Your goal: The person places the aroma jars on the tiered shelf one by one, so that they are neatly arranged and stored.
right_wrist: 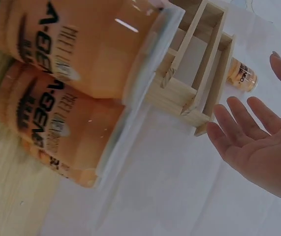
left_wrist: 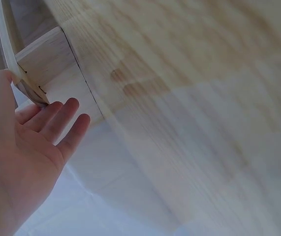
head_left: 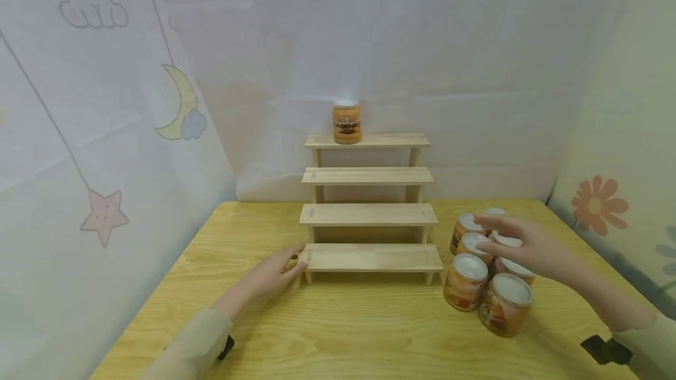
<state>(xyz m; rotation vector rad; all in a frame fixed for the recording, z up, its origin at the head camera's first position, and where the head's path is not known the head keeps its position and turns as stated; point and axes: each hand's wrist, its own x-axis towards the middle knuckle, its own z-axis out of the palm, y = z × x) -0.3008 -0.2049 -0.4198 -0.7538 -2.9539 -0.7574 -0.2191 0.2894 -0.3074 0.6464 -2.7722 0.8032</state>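
A pale wooden four-step display rack (head_left: 369, 214) stands in the middle of the table. My left hand (head_left: 278, 270) holds the left end of its lowest step; in the left wrist view, the board's end (left_wrist: 32, 91) lies between thumb and fingers. One orange can (head_left: 347, 124) with a pale lid stands on the top step, left of its middle. Several similar orange cans (head_left: 466, 292) are grouped upright to the right of the rack. My right hand (head_left: 533, 248) hovers over this group, fingers spread and holding nothing; it hides some of the lids.
The yellow wood-grain table (head_left: 338, 333) carries everything. A white cloth backdrop (head_left: 475, 63) hangs behind the rack. Printed cloth walls stand at both sides, with a moon (head_left: 182, 104) on the left and a red flower (head_left: 597, 207) on the right.
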